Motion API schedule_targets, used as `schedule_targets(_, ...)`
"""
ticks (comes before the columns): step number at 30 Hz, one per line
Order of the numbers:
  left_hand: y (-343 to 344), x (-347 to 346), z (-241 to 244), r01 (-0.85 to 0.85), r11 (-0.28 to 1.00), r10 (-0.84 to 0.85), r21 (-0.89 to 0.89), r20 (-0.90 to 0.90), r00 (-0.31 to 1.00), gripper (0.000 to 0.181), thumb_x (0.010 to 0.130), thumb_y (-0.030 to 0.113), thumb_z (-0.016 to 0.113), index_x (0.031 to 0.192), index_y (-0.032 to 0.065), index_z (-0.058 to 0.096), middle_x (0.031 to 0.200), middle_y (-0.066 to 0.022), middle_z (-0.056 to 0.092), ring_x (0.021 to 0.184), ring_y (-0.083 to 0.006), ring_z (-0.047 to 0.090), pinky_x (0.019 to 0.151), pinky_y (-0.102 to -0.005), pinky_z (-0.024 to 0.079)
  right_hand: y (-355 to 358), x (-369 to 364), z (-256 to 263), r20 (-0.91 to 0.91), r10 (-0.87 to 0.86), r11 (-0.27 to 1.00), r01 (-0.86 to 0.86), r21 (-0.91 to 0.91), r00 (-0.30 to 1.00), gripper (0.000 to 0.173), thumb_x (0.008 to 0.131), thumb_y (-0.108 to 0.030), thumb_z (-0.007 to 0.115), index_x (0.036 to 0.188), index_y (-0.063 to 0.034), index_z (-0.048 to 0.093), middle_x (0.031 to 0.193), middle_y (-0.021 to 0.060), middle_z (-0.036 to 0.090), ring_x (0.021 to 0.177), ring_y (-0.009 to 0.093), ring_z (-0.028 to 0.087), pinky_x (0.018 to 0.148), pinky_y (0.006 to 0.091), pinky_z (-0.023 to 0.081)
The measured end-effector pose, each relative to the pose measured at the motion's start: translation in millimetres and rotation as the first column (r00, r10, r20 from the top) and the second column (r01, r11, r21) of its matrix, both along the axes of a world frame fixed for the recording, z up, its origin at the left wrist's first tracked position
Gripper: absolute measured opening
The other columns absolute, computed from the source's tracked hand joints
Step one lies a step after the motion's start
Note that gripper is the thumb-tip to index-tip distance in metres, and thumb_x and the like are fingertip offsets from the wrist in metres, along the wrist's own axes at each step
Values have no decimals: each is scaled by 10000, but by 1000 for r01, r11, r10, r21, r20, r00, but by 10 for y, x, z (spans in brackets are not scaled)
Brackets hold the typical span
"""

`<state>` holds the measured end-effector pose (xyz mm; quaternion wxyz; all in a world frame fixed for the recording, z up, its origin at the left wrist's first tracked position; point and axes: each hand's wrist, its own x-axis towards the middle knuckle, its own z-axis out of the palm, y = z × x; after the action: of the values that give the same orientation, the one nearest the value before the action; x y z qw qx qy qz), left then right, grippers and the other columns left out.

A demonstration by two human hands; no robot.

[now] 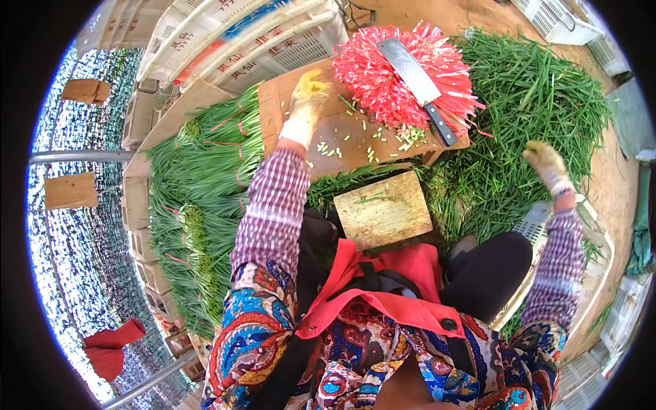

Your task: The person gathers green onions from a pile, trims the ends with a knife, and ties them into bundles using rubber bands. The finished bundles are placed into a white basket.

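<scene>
My left hand (309, 98), in a yellow-stained work glove, is over the left part of a low wooden table (279, 84). Its fingers are bent and a little apart, with nothing visible in them. Out to the right, my gloved right hand (547, 163) is at the loose heap of green garlic chives (533, 87). Its fingers curl, and whether they hold any stalks is unclear. A cleaver (410, 72) with a black handle lies on a bundle of red-pink plastic ties (369, 66). Cut stalk ends (376, 148) are scattered on the tabletop.
Tied chive bundles (215, 154) are stacked at the left. A worn board (384, 207) sits before my knees. White plastic crates (271, 56) stand behind the table, and another crate (599, 236) is beside my right leg. Metal pipes (82, 157) run along the left.
</scene>
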<state>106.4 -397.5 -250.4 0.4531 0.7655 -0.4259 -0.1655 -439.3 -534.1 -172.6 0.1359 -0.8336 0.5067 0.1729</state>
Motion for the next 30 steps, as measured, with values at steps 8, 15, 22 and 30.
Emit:
schedule_targets(8,-101,-266,164,41,996,-74,75,523,849,183,826,233,607,943,108,670,850,-136,671,825,-348,632,747,-426,494,1078,-337,-96,520,109,979,-1,-204,847,335,838,-141,677,1141,-14,608,1178,170,609,1125,313,566,949,355,463)
schedule_targets(15,965,347,-57,-43,919,-232,391,626,744,224,878,207,495,932,59,654,911,-173,665,868,-369,619,774,-463,484,1441,-664,119,614,-155,977,211,-19,774,356,844,-76,645,1195,-31,602,1221,113,591,1126,247,556,989,335,413)
schedule_targets(22,1400,766,-260,-216,848,-383,484,840,384,262,892,137,421,1035,68,630,1036,-174,640,970,-347,593,903,-473,435,1763,-1457,-333,557,-261,932,356,-66,789,319,885,-152,613,1187,-50,605,1210,134,601,1085,269,594,947,353,460)
schedule_targets(30,1378,1220,-609,-42,848,-274,528,505,818,386,804,231,594,1144,52,561,947,-217,657,875,-356,645,766,-454,506,3203,-3429,-544,681,-711,274,961,37,176,464,907,-243,630,1317,-51,530,1296,101,583,1171,187,556,1009,299,406)
